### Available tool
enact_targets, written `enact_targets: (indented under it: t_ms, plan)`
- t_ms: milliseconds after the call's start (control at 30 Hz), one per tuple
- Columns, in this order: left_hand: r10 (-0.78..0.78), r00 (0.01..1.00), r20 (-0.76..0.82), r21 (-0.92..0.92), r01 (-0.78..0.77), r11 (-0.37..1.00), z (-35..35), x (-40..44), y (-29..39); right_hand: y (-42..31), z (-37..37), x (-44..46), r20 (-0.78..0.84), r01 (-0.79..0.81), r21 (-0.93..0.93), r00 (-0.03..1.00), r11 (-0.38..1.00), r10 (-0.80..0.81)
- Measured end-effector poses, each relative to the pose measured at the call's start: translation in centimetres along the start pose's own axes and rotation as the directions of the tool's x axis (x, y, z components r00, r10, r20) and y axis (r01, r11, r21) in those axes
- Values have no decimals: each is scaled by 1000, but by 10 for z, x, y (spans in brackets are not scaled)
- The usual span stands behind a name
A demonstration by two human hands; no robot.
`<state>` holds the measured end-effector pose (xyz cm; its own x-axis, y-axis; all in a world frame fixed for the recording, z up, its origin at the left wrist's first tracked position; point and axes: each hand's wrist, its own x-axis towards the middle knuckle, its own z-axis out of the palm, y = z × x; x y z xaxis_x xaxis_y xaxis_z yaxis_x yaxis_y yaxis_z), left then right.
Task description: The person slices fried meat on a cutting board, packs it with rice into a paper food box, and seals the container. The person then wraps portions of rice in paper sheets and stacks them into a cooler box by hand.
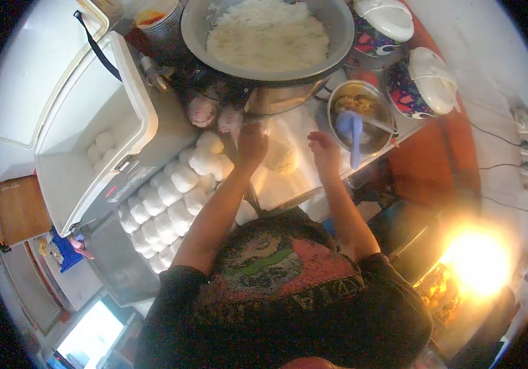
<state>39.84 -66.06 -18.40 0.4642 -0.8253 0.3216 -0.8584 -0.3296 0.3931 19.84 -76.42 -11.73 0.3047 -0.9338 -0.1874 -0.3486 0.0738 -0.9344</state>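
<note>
A flattened mound of what looks like rice lies on a pale sheet on the worktop, between my two hands. My left hand is at the left edge of the sheet, back upward; its fingertips are blurred and partly hidden. To the right of the mound, my right hand is raised with its fingers loosely bent and apart, holding nothing. Beside my left forearm, several rounded white wrapped bundles sit in rows on a grey tray.
A big metal basin of white rice stands at the far side. Right of it, a steel bowl holds brown filling and a lilac spoon. Lidded patterned pots stand beyond. An open white cooler with several bundles is at left.
</note>
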Motion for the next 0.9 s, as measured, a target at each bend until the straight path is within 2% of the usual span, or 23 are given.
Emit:
enact_targets:
  t_ms: [67, 100, 167, 200, 267, 300, 367, 400, 433, 467, 500, 567, 600, 667, 700, 767, 800, 867, 900]
  plan:
    - [-117, 975, 187, 11, 117, 993, -7, 7, 0, -6, 4, 5, 18, 100, -99, 995, 990, -99]
    - [-113, 975, 189, 11, 113, 993, -10, 11, -1, -8, 6, 6, 15, 98, -97, 995, 990, -97]
    - [-145, 929, 339, -3, 155, 988, -17, 15, -5, -30, 8, 6, 64, 149, -109, 988, 983, -143]
    - [-143, 929, 341, -2, 153, 988, -23, 15, -4, -37, 9, 7, 62, 147, -108, 988, 983, -141]
    - [-239, 920, 310, -63, 271, 961, -42, 16, 2, -49, 12, 9, 126, 186, -244, 979, 952, -159]
    - [-237, 920, 313, -62, 268, 961, -39, 14, -2, -51, 15, 10, 124, 183, -243, 980, 953, -157]
    - [-245, 957, 159, -282, 281, 917, -33, 9, -13, -55, 20, 17, 234, 200, -180, 960, 963, -155]
    - [-243, 957, 157, -281, 279, 918, -32, 7, -18, -50, 28, 24, 233, 202, -178, 959, 963, -158]
    - [-192, 972, 138, -245, 221, 944, -38, 7, -17, -39, 36, 33, 329, 439, -229, 875, 869, -355]
    - [-139, 983, 122, -208, 162, 965, -46, 6, -14, -37, 42, 40, 432, 648, -252, 740, 719, -516]
    - [-140, 983, 121, -208, 163, 965, -53, 7, -12, -34, 43, 46, 432, 649, -251, 739, 718, -517]
    - [-123, 950, 287, -77, 151, 986, -68, 9, -6, -35, 45, 55, 656, 719, -376, 652, 584, -380]
    - [-123, 950, 286, -77, 151, 986, -73, 8, -6, -29, 47, 63, 657, 719, -376, 652, 584, -380]
    - [-41, 969, 244, -127, 73, 989, -81, 6, -6, -14, 46, 78, 646, 730, -532, 678, 429, -351]
    - [-42, 969, 243, -127, 75, 989, -82, 5, -2, -11, 40, 81, 648, 731, -532, 677, 428, -351]
    - [80, 996, -47, -49, -83, 995, -88, 4, 18, -38, 23, 76, 648, 709, -639, 705, 300, -287]
    - [69, 997, -46, -53, -72, 996, -89, 4, 25, -67, 11, 64, 714, 755, -605, 655, 252, -247]
    - [96, 935, 343, -98, -66, 993, -89, 3, 35, -55, 7, 60, 695, 727, -654, 687, 208, -215]
    - [91, 936, 341, -103, -59, 993, -89, 1, 39, -50, 4, 59, 665, 692, -703, 721, 165, -193]
